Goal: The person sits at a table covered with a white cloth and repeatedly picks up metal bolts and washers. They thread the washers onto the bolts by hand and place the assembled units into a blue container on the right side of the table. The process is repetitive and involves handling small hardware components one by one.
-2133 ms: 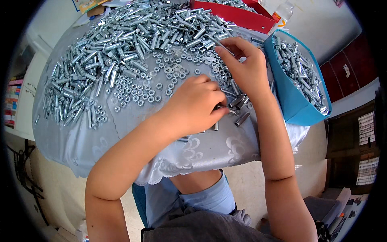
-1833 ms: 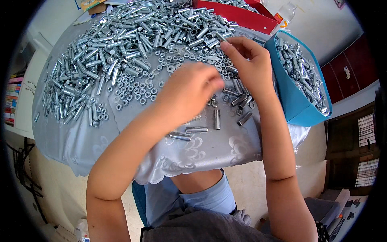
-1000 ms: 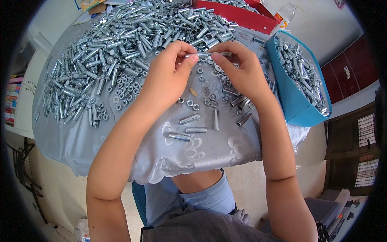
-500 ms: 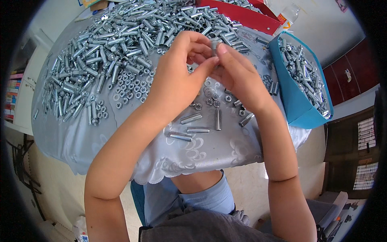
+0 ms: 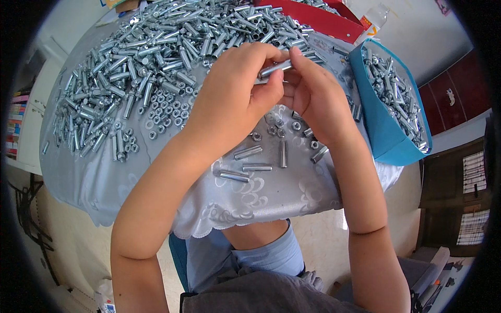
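Over the table, a shiny steel expansion bolt sleeve (image 5: 275, 69) lies slantwise between my two hands. My left hand (image 5: 235, 86) is closed on its left end, with the thumb below. The thumb and fingers of my right hand (image 5: 317, 96) pinch its right end; some of those fingers are hidden behind it. Whether a bolt sits inside the sleeve cannot be made out. Below my hands, loose sleeves (image 5: 257, 167) and hex nuts (image 5: 256, 136) lie on the silvery tablecloth (image 5: 282, 201). To the left of my left wrist is a cluster of nuts and washers (image 5: 169, 107).
A large heap of expansion bolts (image 5: 156, 52) covers the far and left parts of the table. At the right edge stands a blue bin (image 5: 389, 148) full of bolts. Behind are a red box (image 5: 318, 23) with metal parts and a clear bottle (image 5: 373, 21).
The sleeve has tilted from roughly upright to nearly level and shows more clearly. My hands have turned around it, the right one shifting slightly right.
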A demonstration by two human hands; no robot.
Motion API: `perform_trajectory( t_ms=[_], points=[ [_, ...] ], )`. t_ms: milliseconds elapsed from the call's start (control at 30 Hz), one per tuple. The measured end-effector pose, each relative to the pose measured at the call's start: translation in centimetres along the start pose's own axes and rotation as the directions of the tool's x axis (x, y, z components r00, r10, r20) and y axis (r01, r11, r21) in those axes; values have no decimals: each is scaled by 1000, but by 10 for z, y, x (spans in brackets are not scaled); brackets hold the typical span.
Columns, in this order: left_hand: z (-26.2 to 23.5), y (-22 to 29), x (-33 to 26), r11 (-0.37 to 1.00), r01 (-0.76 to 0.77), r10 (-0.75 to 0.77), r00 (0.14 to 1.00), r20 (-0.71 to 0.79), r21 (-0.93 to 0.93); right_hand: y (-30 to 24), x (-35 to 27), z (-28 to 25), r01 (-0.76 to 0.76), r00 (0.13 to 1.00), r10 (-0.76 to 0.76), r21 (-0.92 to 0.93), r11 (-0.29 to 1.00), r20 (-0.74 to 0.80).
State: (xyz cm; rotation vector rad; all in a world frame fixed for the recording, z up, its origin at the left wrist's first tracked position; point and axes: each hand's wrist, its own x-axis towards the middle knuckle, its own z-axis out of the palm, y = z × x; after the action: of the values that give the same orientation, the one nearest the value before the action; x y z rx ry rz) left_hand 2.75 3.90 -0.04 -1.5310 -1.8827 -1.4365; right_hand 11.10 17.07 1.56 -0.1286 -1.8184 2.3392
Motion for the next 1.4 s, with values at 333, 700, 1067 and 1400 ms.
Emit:
perform_trajectory(
  t_ms=[333,700,1067,1400],
  points=[
    [-1,9,1,905,275,-288,958,9,-323,-5,-2,7,142,989,-137,-140,980,47],
    [7,10,-2,784,385,-395,914,87,-487,2,3,1,373,928,-351,-350,859,127],
    [-8,-10,5,761,436,-522,851,-54,-481,0,7,-19,304,880,-475,-793,529,20],
    [-11,-6,7,724,416,-522,852,-43,-551,23,10,-39,71,856,-515,-997,23,49]
  ],
)
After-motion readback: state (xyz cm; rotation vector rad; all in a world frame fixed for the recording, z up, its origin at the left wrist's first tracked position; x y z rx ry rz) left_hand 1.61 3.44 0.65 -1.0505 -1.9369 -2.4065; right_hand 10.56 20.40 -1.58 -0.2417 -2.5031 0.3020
